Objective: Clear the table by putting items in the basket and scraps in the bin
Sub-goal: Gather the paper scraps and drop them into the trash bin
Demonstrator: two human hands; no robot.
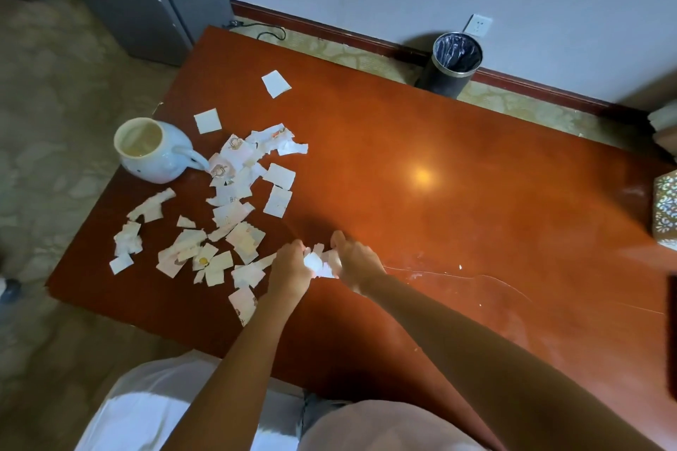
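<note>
Scraps (pixel 321 266) sit gripped between left hand (pixel 289 267) and right hand (pixel 357 263).

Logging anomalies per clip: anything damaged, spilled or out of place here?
Torn paper scraps are strewn over the table's left side by a lidless white teapot. A thin crack-like line crosses the tabletop beside the right hand.

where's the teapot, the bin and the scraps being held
teapot (pixel 161 168): head view, on its pale round body
bin (pixel 439 80): head view, on its dark outer wall
held scraps (pixel 318 265): head view, on the white crumpled wad
</note>
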